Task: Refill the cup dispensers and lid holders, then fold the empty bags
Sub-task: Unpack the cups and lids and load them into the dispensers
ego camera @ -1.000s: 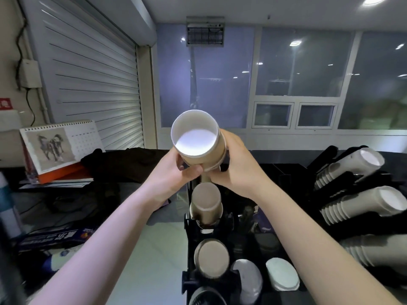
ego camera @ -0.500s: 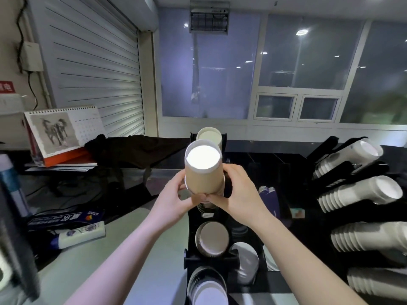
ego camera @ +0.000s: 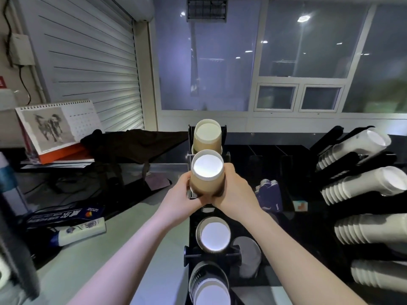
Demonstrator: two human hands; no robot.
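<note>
Over on the left of the counter sits a desk calendar, with a white tube lying flat nearer the camera; neither matters to the job right now. Moving in, the left hand is wrapped around the lower left side of a brown cup stack, fingers curled against its wall. The stack stands upright, base up, in the black cup dispenser, second slot from the far end, just in front of another filled slot whose far cup pokes up behind it. The right hand mirrors the left, curled round the lower right side, so the stack is clasped between both palms.

This looks like the refill step, midway: the stack is being seated into its slot. The near slot cups sit lower, so I'd judge this one has more travel to go. Next move calls for a straight, even push down, both hands level, so the stack doesn't tilt or jam on the frame. Far right, the white cup rack already looks well stocked. No empty bags that I can pick out here.
</note>
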